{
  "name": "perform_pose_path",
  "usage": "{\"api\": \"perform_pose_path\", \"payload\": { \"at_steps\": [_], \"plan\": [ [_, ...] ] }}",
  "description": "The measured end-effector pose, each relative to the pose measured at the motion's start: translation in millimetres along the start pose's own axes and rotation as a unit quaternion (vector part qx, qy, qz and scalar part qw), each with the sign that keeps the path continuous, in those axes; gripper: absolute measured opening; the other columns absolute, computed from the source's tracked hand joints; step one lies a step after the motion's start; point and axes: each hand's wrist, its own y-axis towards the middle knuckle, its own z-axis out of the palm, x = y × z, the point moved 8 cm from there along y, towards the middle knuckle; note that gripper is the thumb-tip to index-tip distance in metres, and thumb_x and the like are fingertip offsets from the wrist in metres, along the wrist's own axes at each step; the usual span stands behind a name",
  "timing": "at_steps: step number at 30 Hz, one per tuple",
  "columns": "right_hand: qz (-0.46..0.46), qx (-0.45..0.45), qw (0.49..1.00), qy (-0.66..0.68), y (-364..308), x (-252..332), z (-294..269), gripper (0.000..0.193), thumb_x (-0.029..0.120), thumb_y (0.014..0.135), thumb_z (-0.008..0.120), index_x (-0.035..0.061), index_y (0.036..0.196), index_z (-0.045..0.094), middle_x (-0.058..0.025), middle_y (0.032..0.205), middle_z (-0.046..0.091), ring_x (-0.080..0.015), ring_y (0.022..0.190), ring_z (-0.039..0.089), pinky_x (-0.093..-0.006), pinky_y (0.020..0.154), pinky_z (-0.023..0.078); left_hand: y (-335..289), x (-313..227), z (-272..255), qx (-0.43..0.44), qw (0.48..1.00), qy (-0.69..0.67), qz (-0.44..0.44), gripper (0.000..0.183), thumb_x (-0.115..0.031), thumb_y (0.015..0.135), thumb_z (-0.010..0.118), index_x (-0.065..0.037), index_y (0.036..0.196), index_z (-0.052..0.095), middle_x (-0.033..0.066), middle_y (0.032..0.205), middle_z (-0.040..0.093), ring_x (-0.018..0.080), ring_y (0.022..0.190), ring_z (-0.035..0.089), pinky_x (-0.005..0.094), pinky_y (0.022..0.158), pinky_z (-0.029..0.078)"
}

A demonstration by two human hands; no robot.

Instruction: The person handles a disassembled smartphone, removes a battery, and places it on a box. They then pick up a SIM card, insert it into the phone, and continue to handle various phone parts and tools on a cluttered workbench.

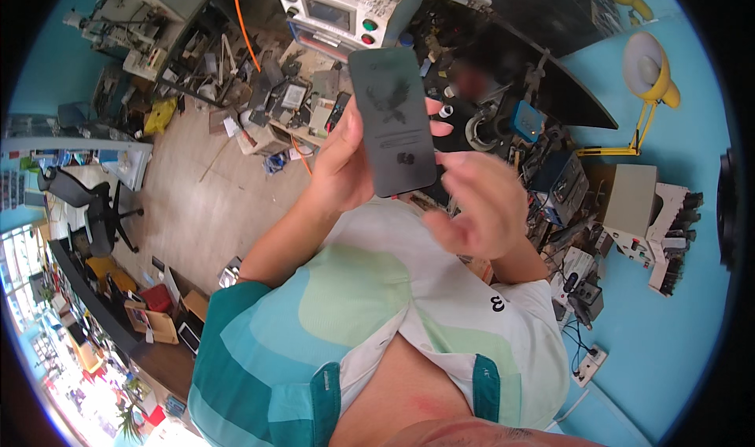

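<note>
My left hand (346,160) holds a dark smartphone (393,132) up in front of my chest, thumb along its left edge and fingertips showing past its right edge. The face turned to me is black with a faint bird-shaped figure, some thin lines and a small dark mark near the lower end. To the right of the phone's lower corner is my right hand (484,207), slightly blurred. Its fingers are bent and stand apart from the thumb, with nothing seen between them. Whether a fingertip touches the phone's edge I cannot tell.
Beyond the phone stands a white machine (338,10) with a screen and coloured buttons, on a cluttered bench. A yellow lamp (649,69) and a beige box (629,207) are at the right. On the left are an office chair (90,207) and a wooden floor (189,195).
</note>
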Motion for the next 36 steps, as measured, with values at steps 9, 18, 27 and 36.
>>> {"api": "perform_pose_path", "payload": {
  "at_steps": [9, 18, 27, 36],
  "plan": [
    [0.588, -0.055, 0.582, 0.559, -71.2, -82.4, 59.7, 0.043, 0.036, 0.106, 0.061, 0.0, 0.13, 0.057, -0.0092, 0.121, 0.062, -0.0158, 0.089, 0.064, -0.03, 0.062, 0.057, 2.6, -18.3, -1.8, -0.012, 0.99, 0.113, 0.083, 0.093, -0.048, 0.096, 0.072, -0.011, 0.162, 0.017, 0.0245, 0.15, 0.046, 0.046, 0.138, 0.051, 0.0581, 0.112, 0.046],
    [0.31, -0.04, 0.893, 0.323, -65.2, -73.3, 18.0, 0.054, 0.02, 0.09, 0.079, 0.0026, 0.136, 0.057, -0.0132, 0.125, 0.062, -0.0286, 0.102, 0.066, -0.0389, 0.083, 0.059, 13.8, -27.0, 12.7, -0.038, 0.99, 0.102, 0.094, 0.106, -0.043, 0.094, 0.072, -0.021, 0.167, -0.001, 0.0214, 0.137, 0.053, 0.0444, 0.131, 0.058, 0.0596, 0.111, 0.047],
    [0.054, -0.033, 0.996, -0.061, -37.1, -53.8, 0.4, 0.038, 0.01, 0.082, 0.082, 0.0011, 0.116, 0.069, -0.0147, 0.112, 0.073, -0.0325, 0.104, 0.072, -0.0467, 0.096, 0.057, 23.4, 11.1, 6.4, -0.107, 0.988, 0.115, -0.005, 0.086, -0.035, 0.102, 0.064, -0.017, 0.166, 0.009, 0.0197, 0.136, 0.056, 0.0355, 0.131, 0.059, 0.0494, 0.112, 0.048],
    [0.451, -0.262, 0.83, 0.2, -23.0, -230.9, -70.8, 0.031, 0.019, 0.094, 0.078, 0.0002, 0.118, 0.069, -0.0043, 0.104, 0.074, -0.0133, 0.084, 0.07, -0.0276, 0.076, 0.058, 13.8, 6.9, -3.2, -0.119, 0.971, 0.205, -0.019, 0.083, -0.046, 0.103, 0.059, -0.005, 0.163, 0.019, 0.0245, 0.147, 0.048, 0.0444, 0.137, 0.053, 0.0549, 0.113, 0.045]
  ]
}}
